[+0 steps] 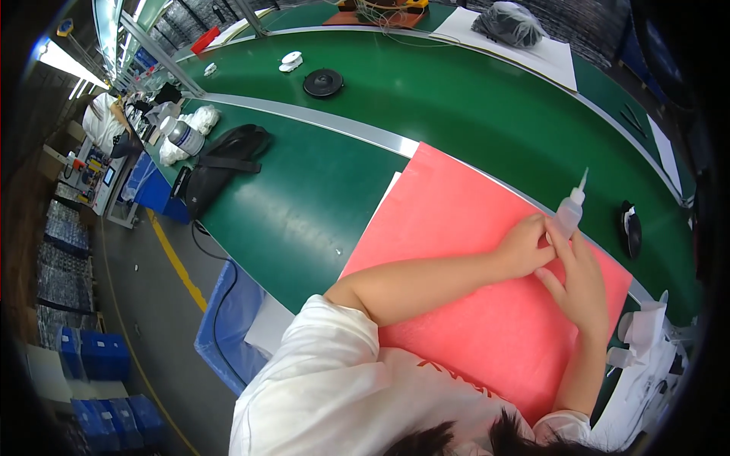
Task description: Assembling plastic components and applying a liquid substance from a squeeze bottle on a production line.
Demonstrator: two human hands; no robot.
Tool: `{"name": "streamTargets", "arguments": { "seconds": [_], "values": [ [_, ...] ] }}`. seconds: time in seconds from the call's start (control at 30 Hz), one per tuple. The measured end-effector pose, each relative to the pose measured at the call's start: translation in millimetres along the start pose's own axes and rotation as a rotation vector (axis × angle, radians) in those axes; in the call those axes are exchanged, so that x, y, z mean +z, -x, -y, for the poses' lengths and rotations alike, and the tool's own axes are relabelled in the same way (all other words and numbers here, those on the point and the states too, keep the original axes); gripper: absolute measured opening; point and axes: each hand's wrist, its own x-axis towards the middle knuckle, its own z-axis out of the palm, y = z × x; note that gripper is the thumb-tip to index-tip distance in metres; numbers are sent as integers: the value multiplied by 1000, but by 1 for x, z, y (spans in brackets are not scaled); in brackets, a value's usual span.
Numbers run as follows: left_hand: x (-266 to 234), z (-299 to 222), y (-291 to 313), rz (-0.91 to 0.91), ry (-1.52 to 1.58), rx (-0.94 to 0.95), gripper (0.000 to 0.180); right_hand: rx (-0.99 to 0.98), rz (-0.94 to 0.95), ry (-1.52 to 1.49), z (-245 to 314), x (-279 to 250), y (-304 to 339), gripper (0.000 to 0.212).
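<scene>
Both my hands meet over the right part of a pink sheet (449,205) that lies on the green bench. A translucent squeeze bottle (567,216) with a thin needle tip points up and away from my right hand (579,277), its lower end tucked among the fingers. My left hand (523,247) is closed, its fingertips against the fingers of the right hand, close to the bottle's base. Whether anything small sits between the left fingertips is hidden.
Beyond a metal rail runs a green belt (464,106) carrying a black round disc (323,82), white parts (290,61) and a black oval part (630,229). A black bag (228,163) and a white jar (182,135) stand left. White wrappings (642,349) lie right. Another person (103,121) is far left.
</scene>
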Motion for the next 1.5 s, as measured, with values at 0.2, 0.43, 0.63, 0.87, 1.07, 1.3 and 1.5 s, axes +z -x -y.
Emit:
{"name": "streamTargets", "arguments": {
  "seconds": [0.2, 0.43, 0.63, 0.87, 1.07, 1.3, 1.5],
  "values": [
    [-7, -10, -3, -30, 253, 31, 23, -25, -77, -75, -15, 17, -11, 58],
    [-2, -10, -1, -69, 264, -69, 22, -189, -229, -359, -50, 46, -13, 57],
    [-13, -20, 3, -49, 257, -58, 25, -215, -272, -338, -62, 56, -14, 53],
    [-11, -12, -1, -46, 204, 27, 23, -266, -286, -345, -71, 58, -14, 48],
    [-7, -12, -1, -53, 252, -10, 23, -271, -333, -374, -70, 58, -15, 44],
    [-7, -10, -2, -85, 203, 55, 23, -282, -342, -356, -69, 58, -15, 41],
    [-5, -5, -1, -102, 203, 74, 25, -273, -277, -412, -76, 60, -14, 36]
  ]
}}
